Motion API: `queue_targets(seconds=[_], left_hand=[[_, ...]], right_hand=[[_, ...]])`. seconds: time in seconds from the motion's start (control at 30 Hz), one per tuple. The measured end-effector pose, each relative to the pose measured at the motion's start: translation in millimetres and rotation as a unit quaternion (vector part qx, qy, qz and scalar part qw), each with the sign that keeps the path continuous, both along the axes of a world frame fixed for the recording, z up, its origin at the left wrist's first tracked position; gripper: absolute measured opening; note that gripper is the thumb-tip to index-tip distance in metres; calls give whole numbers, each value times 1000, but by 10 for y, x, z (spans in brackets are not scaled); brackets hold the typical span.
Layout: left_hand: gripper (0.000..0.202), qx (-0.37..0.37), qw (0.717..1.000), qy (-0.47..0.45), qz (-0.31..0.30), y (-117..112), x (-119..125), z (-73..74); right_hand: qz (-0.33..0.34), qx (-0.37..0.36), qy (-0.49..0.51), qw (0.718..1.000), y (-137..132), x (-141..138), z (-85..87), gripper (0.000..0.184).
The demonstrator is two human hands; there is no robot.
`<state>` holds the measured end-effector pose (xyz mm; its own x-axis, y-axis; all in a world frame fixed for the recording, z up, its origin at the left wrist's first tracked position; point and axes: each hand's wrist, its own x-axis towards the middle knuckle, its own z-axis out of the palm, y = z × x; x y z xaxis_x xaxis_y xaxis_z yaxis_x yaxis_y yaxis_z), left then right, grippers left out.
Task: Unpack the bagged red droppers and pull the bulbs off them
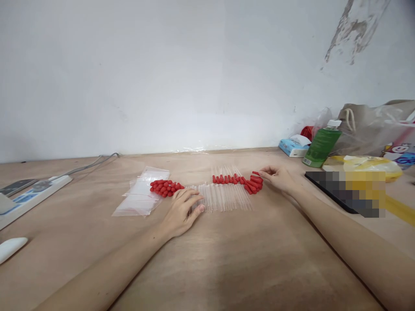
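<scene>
My left hand lies over the left end of a row of thin clear tubes, its fingers lightly curved and the thumb apart. Just beyond its fingers is a pile of red rubber bulbs, partly on clear plastic bags. Across the far part of the tubes runs a line of red bulbs; whether these are fitted on tubes is too small to tell. At the line's right end, my right hand pinches a red rubber bulb between thumb and fingers, above a cluster of bulbs.
On the right are a dark phone, a yellow package, a green bottle and a blue tissue pack. A white power strip with a grey cable lies left, near a white object. A wall borders the table's back.
</scene>
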<state>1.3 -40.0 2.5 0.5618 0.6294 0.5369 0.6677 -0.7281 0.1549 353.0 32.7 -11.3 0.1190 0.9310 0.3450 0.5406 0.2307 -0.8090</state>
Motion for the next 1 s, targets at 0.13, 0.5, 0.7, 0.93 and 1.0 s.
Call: queue_targets(seconds=[0.13, 0.5, 0.7, 0.93, 1.0], left_hand=[[24, -3, 1000, -4, 2, 7, -9, -4], [22, 9, 1000, -9, 11, -18, 0, 22], [24, 0, 1000, -5, -17, -30, 18, 42], [25, -4, 1000, 4, -9, -45, 4, 47], [26, -2, 1000, 2, -7, -50, 4, 44]], right_hand=[[5, -14, -7, 1000, 15, 2, -48, 40], [-81, 8, -1, 997, 63, 29, -39, 39], [-96, 39, -178, 978, -111, -426, 355, 24], [-38, -89, -371, 924, 3, -1330, 520, 45], [-39, -136, -374, 916, 89, -1447, 507, 47]])
